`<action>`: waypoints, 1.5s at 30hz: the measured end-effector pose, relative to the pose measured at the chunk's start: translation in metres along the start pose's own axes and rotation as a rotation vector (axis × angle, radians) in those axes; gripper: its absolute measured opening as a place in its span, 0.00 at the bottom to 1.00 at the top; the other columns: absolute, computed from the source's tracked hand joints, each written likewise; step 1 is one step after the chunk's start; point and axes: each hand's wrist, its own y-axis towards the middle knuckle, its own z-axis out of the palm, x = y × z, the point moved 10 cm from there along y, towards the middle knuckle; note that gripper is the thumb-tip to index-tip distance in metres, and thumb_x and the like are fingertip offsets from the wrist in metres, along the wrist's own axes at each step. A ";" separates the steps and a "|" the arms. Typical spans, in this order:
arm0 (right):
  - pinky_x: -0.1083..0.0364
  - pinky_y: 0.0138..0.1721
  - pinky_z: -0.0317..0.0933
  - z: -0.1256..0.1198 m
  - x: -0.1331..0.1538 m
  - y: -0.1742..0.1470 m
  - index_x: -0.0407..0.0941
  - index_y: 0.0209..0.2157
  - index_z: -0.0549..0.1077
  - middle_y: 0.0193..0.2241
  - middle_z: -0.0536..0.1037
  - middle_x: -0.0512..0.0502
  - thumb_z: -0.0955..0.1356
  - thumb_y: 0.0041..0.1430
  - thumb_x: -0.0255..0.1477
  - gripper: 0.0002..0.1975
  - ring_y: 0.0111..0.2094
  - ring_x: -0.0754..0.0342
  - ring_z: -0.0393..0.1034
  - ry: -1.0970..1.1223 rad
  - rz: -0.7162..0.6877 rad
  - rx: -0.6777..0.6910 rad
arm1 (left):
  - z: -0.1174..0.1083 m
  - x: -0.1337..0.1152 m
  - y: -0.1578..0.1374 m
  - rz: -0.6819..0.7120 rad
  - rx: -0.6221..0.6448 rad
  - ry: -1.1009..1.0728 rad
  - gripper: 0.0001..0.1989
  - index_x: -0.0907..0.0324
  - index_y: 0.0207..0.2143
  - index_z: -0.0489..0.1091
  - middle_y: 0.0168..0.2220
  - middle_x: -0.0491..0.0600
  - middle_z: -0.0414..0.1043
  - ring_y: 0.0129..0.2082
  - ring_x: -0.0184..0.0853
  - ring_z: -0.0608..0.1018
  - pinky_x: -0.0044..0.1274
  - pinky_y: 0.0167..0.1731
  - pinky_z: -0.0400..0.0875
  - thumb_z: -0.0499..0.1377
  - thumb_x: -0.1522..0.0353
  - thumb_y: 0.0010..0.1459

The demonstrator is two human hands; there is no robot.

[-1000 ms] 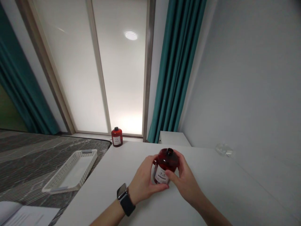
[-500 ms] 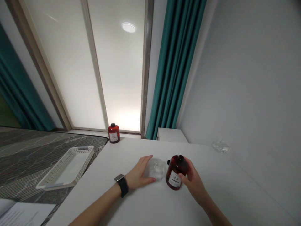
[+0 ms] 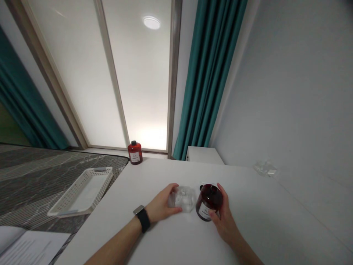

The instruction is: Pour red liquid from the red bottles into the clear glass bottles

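A dark red bottle (image 3: 209, 200) with a white label stands between the thumb and fingers of my right hand (image 3: 224, 217), its top tilted toward me. Beside its neck shows a small dark round piece (image 3: 201, 187); whether it belongs to the bottle I cannot tell. My left hand (image 3: 162, 204), with a black-strapped watch at the wrist, curves its fingers and thumb around the left side of a clear plastic container (image 3: 184, 199). Container and bottle are close together on the white table (image 3: 165, 243).
Another red bottle (image 3: 135, 154) with a black cap stands at the table's far left corner. Crumpled clear plastic (image 3: 265, 168) lies by the wall at the far right. Left of the table are a white basket (image 3: 55, 210) and an open book (image 3: 35, 244). A white cabinet (image 3: 205, 154) stands behind.
The bottle in my right hand has tipped, showing more of its top. My left hand has closed in around the clear container. The whole view has shifted slightly.
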 end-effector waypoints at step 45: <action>0.41 0.58 0.61 0.021 0.034 0.010 0.50 0.60 0.58 0.56 0.67 0.38 0.72 0.50 0.30 0.36 0.58 0.38 0.64 -0.035 -0.094 0.183 | -0.018 -0.018 -0.004 0.039 -0.101 -0.038 0.29 0.57 0.49 0.60 0.47 0.51 0.67 0.48 0.44 0.70 0.39 0.53 0.66 0.67 0.70 0.45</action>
